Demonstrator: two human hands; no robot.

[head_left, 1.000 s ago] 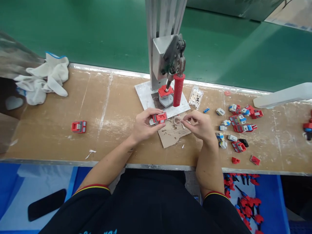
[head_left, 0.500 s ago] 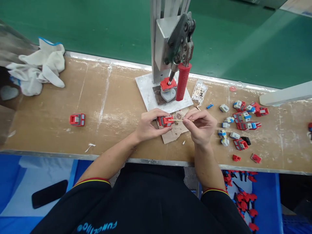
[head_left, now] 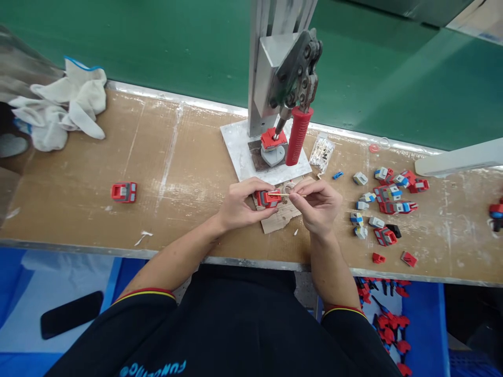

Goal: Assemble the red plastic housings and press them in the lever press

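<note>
My left hand point(head_left: 248, 207) is closed around a small red and grey toy vehicle part point(head_left: 268, 198), held between thumb and fingers above the table. In my right hand point(head_left: 319, 203), thumb and fingers pinch a thin wooden stick point(head_left: 286, 195), which looks like a cotton swab. Its left end touches the top of the red part. Below both hands lies a torn piece of cardboard point(head_left: 275, 224). A small clear round dish point(head_left: 288, 187) sits on it, partly hidden by my right fingers.
A toggle press point(head_left: 298, 73) with a red handle stands behind my hands, over a red part. A bag of cotton swabs point(head_left: 322, 151) lies beside it. Several toy parts point(head_left: 387, 193) are at right, one red part point(head_left: 124, 192) and white gloves point(head_left: 80, 99) at left. Blue bins point(head_left: 428, 319) stand below.
My right hand has moved slightly left with the stick, whose tip has shifted left along the red part. My left hand keeps its hold. The whole view has shifted a little.
</note>
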